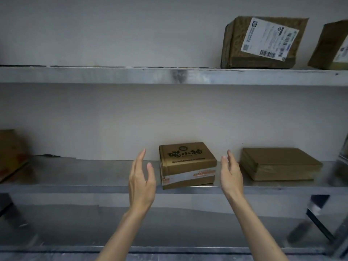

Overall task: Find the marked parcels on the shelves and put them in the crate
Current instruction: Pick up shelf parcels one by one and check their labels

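Observation:
A small brown cardboard parcel (pixel 187 162) with dark printed characters on top and a white-and-orange tape band on its front sits on the middle metal shelf (pixel 84 178). My left hand (pixel 141 178) is open just to its left, palm facing it, not touching. On the parcel's right, my right hand (pixel 231 172) is open too, a small gap away. No crate is in view.
A flat plain brown parcel (pixel 278 163) lies to the right on the same shelf. On the upper shelf (pixel 131 75), a taller box (pixel 261 42) with a white shipping label and another box (pixel 331 48) at the right edge. A blurred box (pixel 11 153) at far left.

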